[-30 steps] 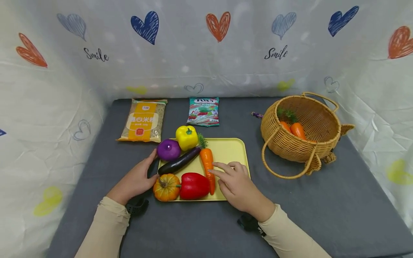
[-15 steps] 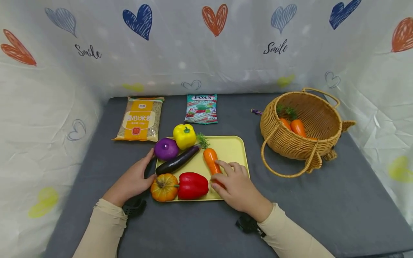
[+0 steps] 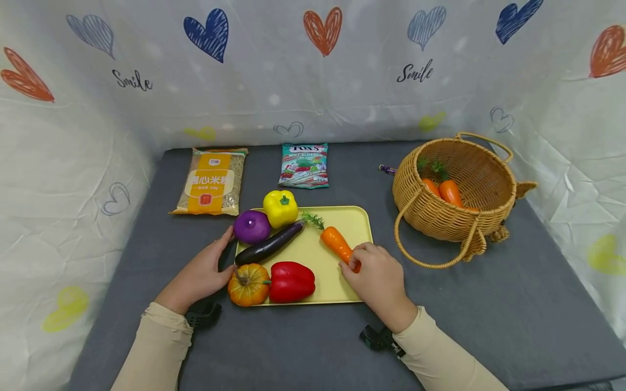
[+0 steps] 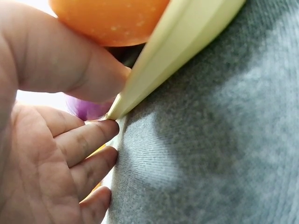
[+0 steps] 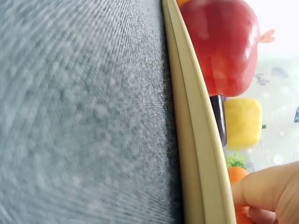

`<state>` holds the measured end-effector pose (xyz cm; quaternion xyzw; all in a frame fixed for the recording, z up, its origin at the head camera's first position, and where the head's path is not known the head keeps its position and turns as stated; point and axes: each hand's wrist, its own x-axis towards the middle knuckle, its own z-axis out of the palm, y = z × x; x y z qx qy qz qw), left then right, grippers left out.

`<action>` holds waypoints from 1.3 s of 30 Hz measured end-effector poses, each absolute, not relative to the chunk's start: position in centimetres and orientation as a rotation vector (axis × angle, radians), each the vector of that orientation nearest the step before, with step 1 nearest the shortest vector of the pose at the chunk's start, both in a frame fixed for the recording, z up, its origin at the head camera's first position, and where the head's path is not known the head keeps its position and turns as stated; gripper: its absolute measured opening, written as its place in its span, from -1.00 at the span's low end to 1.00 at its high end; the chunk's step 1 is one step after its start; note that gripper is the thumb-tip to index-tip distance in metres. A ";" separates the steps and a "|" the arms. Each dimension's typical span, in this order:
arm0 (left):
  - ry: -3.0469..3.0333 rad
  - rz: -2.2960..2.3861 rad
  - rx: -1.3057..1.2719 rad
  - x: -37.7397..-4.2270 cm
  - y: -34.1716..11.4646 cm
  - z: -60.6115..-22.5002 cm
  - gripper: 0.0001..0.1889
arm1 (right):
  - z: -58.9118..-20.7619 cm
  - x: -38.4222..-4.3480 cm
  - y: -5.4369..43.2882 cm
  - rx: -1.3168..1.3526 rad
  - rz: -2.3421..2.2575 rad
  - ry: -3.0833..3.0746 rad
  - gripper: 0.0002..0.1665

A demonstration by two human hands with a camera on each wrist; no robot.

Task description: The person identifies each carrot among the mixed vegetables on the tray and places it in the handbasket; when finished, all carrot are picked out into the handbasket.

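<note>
An orange carrot (image 3: 335,243) with a green top lies slanted on the yellow tray (image 3: 323,288). My right hand (image 3: 379,279) pinches its lower end between thumb and bent fingers. In the right wrist view, part of the carrot (image 5: 237,174) shows beside the thumb. My left hand (image 3: 205,274) rests against the tray's left side, thumb and fairly straight fingertips at the rim in the left wrist view. Also on the tray are a pumpkin (image 3: 248,285), a red bell pepper (image 3: 292,282), an eggplant (image 3: 270,244), a purple onion-like vegetable (image 3: 251,226) and a yellow bell pepper (image 3: 280,208).
To the right stands a wicker basket (image 3: 430,220) with more carrots (image 3: 450,193) inside and its handle loop hanging toward the tray. A small purple-wrapped item (image 3: 387,169) lies beside it. Behind the tray are a grain bag (image 3: 210,182) and a candy bag (image 3: 304,166).
My right hand has taken hold of the carrot's lower end and swung it rightward, away from the red bell pepper. My left hand has stayed at the tray's edge.
</note>
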<state>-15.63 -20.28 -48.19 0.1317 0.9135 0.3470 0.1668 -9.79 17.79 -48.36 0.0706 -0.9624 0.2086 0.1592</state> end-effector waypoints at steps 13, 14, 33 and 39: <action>2.593 0.996 0.387 -15.7 -20.4 -48.2 0.02 | -48.1 -9.8 17.9 0.077 0.793 -2.704 -0.73; 2.595 0.994 0.388 -15.7 -20.4 -48.2 0.02 | -48.1 -9.7 17.9 0.084 0.811 -2.686 -0.74; 2.606 1.000 0.384 -15.6 -20.5 -48.1 0.04 | -47.6 -9.6 17.9 0.227 0.879 -2.518 -0.70; 2.608 0.968 0.378 -15.6 -20.3 -48.2 0.02 | -46.1 -9.3 18.9 0.281 0.800 -2.399 -0.67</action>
